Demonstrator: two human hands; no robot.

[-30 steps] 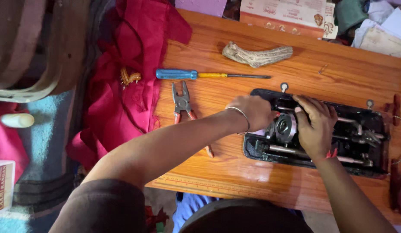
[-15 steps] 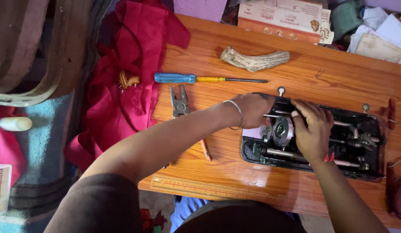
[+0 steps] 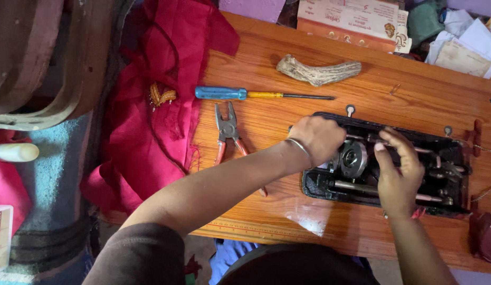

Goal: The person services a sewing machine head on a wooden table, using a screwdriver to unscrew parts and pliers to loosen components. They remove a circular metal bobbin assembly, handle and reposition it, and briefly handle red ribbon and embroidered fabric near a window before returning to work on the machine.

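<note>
Two hands are seen at one black sewing-machine mechanism (image 3: 440,179), which is sunk in an opening of the wooden counter (image 3: 287,126). The mechanism's long axis is laid left to right across the picture, parallel to the counter's near edge, and its metal shafts run the same way. One round metal wheel (image 3: 353,158) is set in its left half, with its face turned up toward the camera.

The left hand (image 3: 318,138) is curled over the mechanism's left end, just left of the wheel, with the fingers bent down into the parts; what is pinched under them cannot be told. One thin bangle (image 3: 300,149) is worn on that wrist. The right hand (image 3: 398,171) is laid over the middle of the mechanism, just right of the wheel, with the fingers loosely spread and the fingertips touching the upper rods; it is not closed on anything visible.

Left of the mechanism, one pair of pliers (image 3: 228,131) with red handles is laid on the counter, jaws pointing away from the person. Beyond the pliers, one screwdriver (image 3: 256,95) with a blue and yellow handle is laid with its long axis left to right, the tip pointing right toward the mechanism's far side. One pale, antler-like piece (image 3: 318,71) is laid beyond the mechanism, well apart from it. One red cloth (image 3: 150,105) is draped over the counter's left end, far left of the mechanism.
</note>
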